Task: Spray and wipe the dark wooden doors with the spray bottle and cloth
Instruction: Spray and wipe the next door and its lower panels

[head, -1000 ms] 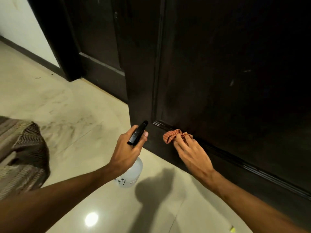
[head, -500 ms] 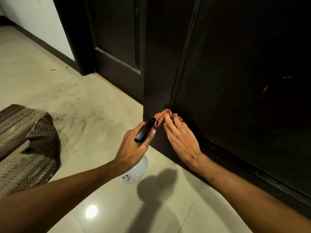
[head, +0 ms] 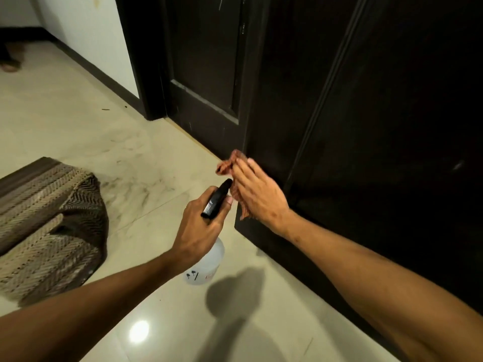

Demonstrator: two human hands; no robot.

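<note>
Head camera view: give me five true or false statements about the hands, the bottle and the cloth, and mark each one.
1. The left hand grips the spray bottle by its black head. True.
2. The right hand presses the cloth against the dark door, low down near its edge. True.
3. The spray bottle stands alone on the floor with nothing touching it. False: the left hand holds it.
4. The cloth is blue. False: it is orange-red.
5. A woven mat lies on the floor to the left of the hands. True.
</note>
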